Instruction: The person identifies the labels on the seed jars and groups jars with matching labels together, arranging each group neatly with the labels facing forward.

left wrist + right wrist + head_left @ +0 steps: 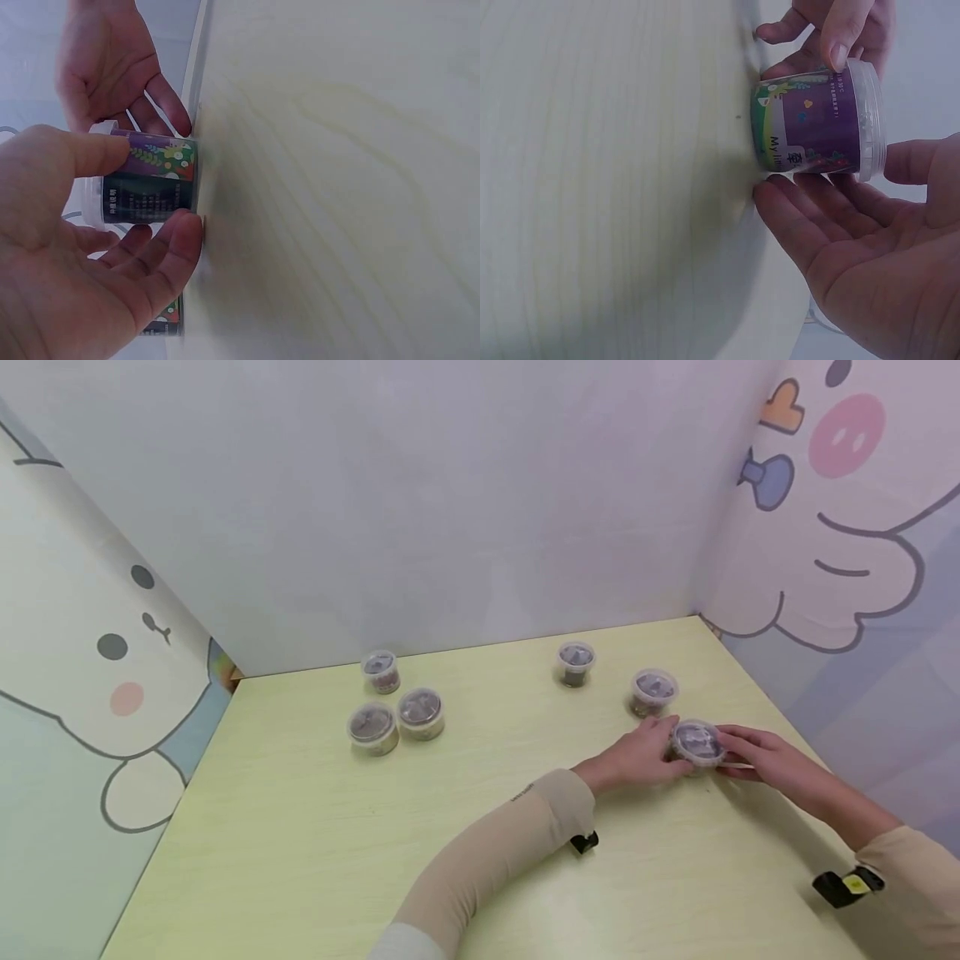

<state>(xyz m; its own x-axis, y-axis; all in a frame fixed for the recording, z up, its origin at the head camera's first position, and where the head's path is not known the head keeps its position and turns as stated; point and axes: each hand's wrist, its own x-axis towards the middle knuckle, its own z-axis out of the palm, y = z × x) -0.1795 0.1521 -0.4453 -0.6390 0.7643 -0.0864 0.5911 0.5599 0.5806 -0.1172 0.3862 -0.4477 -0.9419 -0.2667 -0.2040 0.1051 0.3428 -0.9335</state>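
A small clear plastic jar (697,744) with a translucent lid stands at the right of the table, between both hands. Its wrap-around label is purple and green, with printed plants and "My" lettering on the purple label (821,124). My left hand (647,752) grips the jar from the left, thumb across the label and fingertips low on the other side, as the left wrist view shows. From the right, my right hand (772,764) holds it, thumb at the lid's rim and fingers along the side near the base. Just behind is another lidded jar (653,692).
One more jar (576,663) stands farther back. At the table's left are a pair of jars side by side, a left jar (372,728) and a right jar (422,712), with a third jar (379,671) behind. Printed fabric walls (480,510) border the pale yellow table (300,843).
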